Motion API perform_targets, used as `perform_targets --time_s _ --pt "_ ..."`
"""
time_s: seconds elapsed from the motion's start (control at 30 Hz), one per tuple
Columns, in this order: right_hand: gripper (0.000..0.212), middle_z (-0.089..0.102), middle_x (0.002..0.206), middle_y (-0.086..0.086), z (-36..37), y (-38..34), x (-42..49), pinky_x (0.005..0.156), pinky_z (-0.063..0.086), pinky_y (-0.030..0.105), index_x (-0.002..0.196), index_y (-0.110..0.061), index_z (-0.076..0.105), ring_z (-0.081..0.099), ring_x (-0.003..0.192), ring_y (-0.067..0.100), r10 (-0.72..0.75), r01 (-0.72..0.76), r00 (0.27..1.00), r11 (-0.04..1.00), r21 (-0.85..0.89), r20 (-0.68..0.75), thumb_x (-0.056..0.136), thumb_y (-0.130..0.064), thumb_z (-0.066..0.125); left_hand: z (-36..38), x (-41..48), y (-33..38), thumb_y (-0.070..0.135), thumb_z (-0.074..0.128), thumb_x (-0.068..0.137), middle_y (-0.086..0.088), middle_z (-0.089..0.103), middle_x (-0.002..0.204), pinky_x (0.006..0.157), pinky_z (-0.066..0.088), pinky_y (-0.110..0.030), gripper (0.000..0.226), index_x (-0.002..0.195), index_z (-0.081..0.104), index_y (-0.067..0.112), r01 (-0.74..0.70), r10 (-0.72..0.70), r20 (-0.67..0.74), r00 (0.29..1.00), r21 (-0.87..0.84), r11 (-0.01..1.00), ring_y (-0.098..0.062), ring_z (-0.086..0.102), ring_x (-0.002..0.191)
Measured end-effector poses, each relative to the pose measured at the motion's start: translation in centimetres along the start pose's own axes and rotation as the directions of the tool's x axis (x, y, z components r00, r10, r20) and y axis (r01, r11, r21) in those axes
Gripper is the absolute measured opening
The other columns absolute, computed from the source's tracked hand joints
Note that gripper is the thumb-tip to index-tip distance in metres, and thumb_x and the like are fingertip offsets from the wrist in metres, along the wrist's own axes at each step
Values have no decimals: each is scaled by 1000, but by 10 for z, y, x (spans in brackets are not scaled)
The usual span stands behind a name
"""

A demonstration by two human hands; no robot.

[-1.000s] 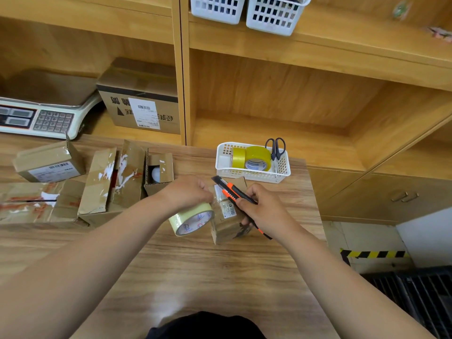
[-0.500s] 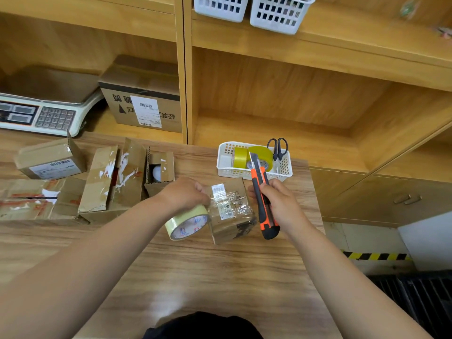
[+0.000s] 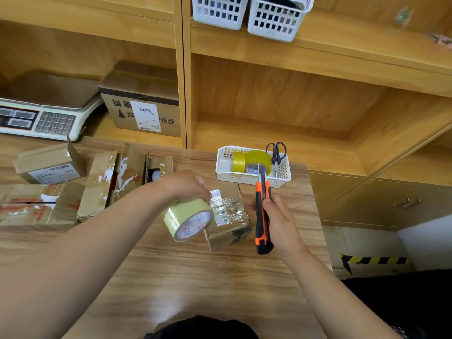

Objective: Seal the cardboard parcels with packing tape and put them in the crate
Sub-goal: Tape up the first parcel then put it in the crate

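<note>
Counter [image 3: 195,277] of pale wood carries torn, opened boxes [image 3: 97,182] at the left and a white basket [image 3: 244,178] near its far edge. Small parcel [image 3: 230,231] sits mid-counter between both hands. Left hand [image 3: 183,185] curls its fingers over a tape roll [image 3: 188,220] just beside the parcel; right hand [image 3: 281,221] grips an orange knife [image 3: 259,192], blade pointing away.

Both bare forearms reach in from the bottom corners, with the hands close together. The left hand [image 3: 186,187] sits knuckles-up on a tape roll [image 3: 189,218], fingers curled over its top. The right hand [image 3: 281,221] is wrapped round a box cutter [image 3: 263,211], thumb on the handle, blade end pointing away from the body.
</note>
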State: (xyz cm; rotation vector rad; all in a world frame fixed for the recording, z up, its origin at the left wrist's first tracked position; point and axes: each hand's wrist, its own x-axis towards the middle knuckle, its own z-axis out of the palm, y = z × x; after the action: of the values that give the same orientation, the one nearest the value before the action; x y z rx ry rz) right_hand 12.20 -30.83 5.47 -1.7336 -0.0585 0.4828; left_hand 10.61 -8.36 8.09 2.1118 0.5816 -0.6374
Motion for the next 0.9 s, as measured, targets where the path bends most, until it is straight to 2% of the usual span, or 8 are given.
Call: perform_targets --time_s 0.1,0.2,0.43,0.53,0.63,0.73,0.83,0.9 --pt "22 72 89 12 2 6 -9 73 48 31 96 -6 55 62 84 25 -19 18 1000 999 32 19 102 -14 35 4 3 -6 24 71 81 5 63 69 57 41 -18 11 71 66 23 -3 3 24 1000 -15 1000 -11 54 60" --pt "22 71 87 15 2 16 -10 74 47 37 94 -11 55 61 84 29 -3 3 1000 999 33 -9 102 -12 35 7 2 -7 22 69 84 6 61 66 50 39 -17 16 69 64 24 -5 6 40 999 -37 999 -8 51 55" --pt "19 73 88 5 -2 22 -5 73 47 48 89 -8 51 59 93 47 -29 27 999 995 -94 -19 101 -17 39 10 0 -2 26 65 88 -2 67 89 75 52 -34 12 76 63 25 -11 6 59 998 74 997 -19 60 80" --pt "20 71 81 5 -7 18 -2 61 42 36 83 -6 48 60 70 30 -35 39 999 969 -246 22 99 -19 45 11 -1 -6 22 66 87 1 66 83 63 43 -23 18 70 63 25 -21 20 17 1000 44 999 -13 55 72" --pt "30 49 59 5 -8 12 3 54 37 33 69 -12 40 45 54 19 -47 68 997 912 -403 62 91 -19 58 14 -4 -13 20 67 87 6 61 71 53 36 -20 23 65 62 23 -19 19 -28 999 -27 999 -9 51 63" --pt "34 42 58 -3 -7 -1 7 54 31 27 64 -15 38 39 54 10 -95 172 983 790 -589 160 85 -18 64 21 -6 -21 17 67 85 5 59 64 50 36 -19 21 64 62 20 -9 2 -51 999 -139 990 -9 50 56" --pt "13 52 65 -8 -2 -13 8 49 30 19 75 -17 56 43 55 3 -103 267 955 702 -661 276 84 -18 65 26 -8 -24 15 69 81 1 54 58 49 33 -20 16 67 60 16 -8 -4 -55 999 -212 977 -13 44 49" --pt "4 56 74 -8 3 -20 8 53 35 25 83 -22 61 47 60 3 -106 309 943 626 -716 314 83 -22 65 28 -10 -25 17 71 79 0 52 58 50 33 -22 16 68 60 15 -15 3 -52 999 -227 974 -15 42 49"
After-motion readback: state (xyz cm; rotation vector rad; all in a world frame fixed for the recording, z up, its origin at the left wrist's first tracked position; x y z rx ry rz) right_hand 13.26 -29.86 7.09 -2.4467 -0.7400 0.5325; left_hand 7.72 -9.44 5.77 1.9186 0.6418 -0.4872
